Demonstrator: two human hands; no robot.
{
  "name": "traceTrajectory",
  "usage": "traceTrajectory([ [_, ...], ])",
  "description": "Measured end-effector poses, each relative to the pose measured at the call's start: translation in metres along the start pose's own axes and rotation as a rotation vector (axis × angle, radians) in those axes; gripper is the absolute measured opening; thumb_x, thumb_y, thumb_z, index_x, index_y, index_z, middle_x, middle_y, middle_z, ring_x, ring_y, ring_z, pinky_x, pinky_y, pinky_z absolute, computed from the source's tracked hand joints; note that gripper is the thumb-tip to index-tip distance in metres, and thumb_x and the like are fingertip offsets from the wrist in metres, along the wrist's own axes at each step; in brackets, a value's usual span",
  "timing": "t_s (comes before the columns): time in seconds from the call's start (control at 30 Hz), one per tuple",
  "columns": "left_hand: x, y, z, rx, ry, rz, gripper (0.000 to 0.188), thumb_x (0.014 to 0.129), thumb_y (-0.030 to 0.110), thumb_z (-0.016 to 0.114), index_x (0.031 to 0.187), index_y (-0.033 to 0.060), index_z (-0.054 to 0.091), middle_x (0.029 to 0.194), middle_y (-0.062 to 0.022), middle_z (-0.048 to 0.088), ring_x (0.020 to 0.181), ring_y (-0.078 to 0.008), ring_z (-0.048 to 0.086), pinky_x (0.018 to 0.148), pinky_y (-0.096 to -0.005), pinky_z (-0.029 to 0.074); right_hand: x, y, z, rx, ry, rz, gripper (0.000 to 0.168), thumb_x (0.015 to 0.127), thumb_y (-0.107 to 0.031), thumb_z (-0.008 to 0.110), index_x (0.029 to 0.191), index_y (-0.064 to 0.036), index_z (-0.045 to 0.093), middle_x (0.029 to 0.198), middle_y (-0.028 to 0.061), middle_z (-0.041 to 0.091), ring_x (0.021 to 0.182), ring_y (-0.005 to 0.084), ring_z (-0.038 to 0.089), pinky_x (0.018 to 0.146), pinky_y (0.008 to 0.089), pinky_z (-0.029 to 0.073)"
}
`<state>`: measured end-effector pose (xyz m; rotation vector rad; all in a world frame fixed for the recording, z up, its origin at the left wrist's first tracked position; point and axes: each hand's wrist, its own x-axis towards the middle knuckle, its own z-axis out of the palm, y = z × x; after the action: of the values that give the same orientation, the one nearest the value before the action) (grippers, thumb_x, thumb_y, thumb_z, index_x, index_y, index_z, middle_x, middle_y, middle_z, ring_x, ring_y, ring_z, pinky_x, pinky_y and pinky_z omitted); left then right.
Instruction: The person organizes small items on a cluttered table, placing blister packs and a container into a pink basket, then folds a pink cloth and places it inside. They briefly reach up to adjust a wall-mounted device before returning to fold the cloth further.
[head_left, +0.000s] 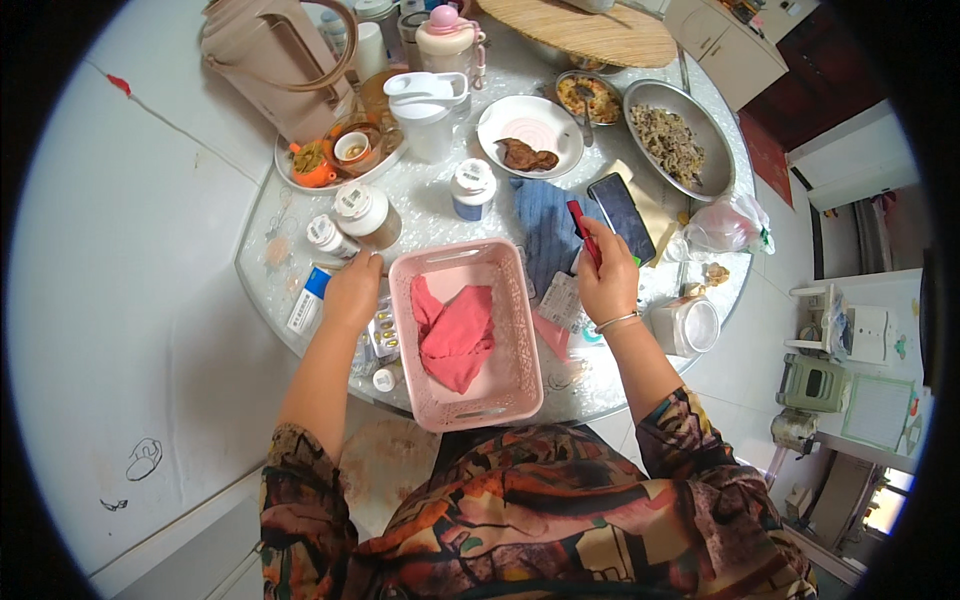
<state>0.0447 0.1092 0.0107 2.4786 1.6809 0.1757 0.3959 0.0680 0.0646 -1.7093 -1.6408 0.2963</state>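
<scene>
My right hand (609, 276) grips a slim red object (577, 215), perhaps a marker or small tool, above a folded blue cloth (551, 225). Beside that hand lies a dark-screened smartphone (624, 214); under its wrist side are a blister pack (561, 301) and a pink piece (551, 334). My left hand (354, 291) is by the left rim of a pink plastic basket (517, 360), fingertips near a small white bottle (330, 236); whether they touch or hold anything is hidden. Inside the basket lies a crumpled red-pink cloth (459, 337).
A larger white bottle (367, 214), a medicine box (307, 300) and capsule blisters (385, 330) surround my left hand. Another white bottle (473, 191) stands beyond the basket. Farther back are a shaker cup (421, 124), a plate (499, 116) and a metal bowl (724, 154). A jar (686, 326) stands right.
</scene>
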Motion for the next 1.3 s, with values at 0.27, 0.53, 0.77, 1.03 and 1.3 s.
traceTrajectory([
  [0.27,-0.01,-0.002,-0.02,-0.049,0.203,0.045,0.025,0.076,-0.004,0.055,0.098,0.0064,0.055,0.102,-0.0108,0.057,0.09,-0.0325,0.061,0.072,-0.0426,0.051,-0.009,0.021,0.001,-0.196,-0.033,0.224,0.038,0.082,-0.01,0.058,0.119,-0.005,0.053,0.101,0.0192,0.061,0.089,0.0382,0.061,0.076,0.0454,0.05],
  [0.53,-0.019,0.027,-0.086,-0.278,0.647,-0.077,0.02,0.088,0.002,0.054,0.106,0.006,0.061,0.104,-0.0083,0.06,0.086,-0.0269,0.061,0.073,-0.0348,0.051,-0.01,0.019,-0.003,-0.195,-0.017,0.087,0.035,0.08,-0.006,0.063,0.114,-0.004,0.057,0.097,0.0117,0.061,0.079,0.0291,0.063,0.07,0.037,0.051],
  [0.77,-0.048,0.101,-0.128,-1.369,0.63,-0.325,0.016,0.094,0.003,0.054,0.108,-0.0016,0.059,0.095,-0.0073,0.063,0.077,-0.0091,0.057,0.069,-0.0224,0.047,-0.011,-0.115,-0.001,0.35,-0.074,-0.409,0.033,0.088,-0.02,0.062,0.115,-0.004,0.058,0.097,0.0165,0.063,0.081,0.0333,0.063,0.071,0.04,0.052],
  [1.03,-0.06,0.115,-0.072,-1.132,0.494,-0.506,0.011,0.089,0.006,0.061,0.097,-0.002,0.06,0.086,-0.0074,0.061,0.071,-0.0143,0.056,0.064,-0.0272,0.046,-0.062,-0.127,0.038,0.624,-0.572,0.169,0.034,0.092,-0.014,0.052,0.123,-0.002,0.053,0.09,0.0246,0.064,0.084,0.0416,0.063,0.073,0.0453,0.051],
  [1.3,-0.071,0.097,-0.01,-0.531,0.47,-0.484,0.036,0.093,0.016,0.052,0.123,-0.0015,0.047,0.109,-0.0232,0.055,0.095,-0.0424,0.056,0.079,-0.0474,0.046,-0.061,-0.097,0.083,0.348,-0.729,0.182,0.035,0.088,-0.014,0.05,0.122,-0.004,0.055,0.095,0.0261,0.065,0.088,0.0426,0.063,0.08,0.0478,0.05],
])
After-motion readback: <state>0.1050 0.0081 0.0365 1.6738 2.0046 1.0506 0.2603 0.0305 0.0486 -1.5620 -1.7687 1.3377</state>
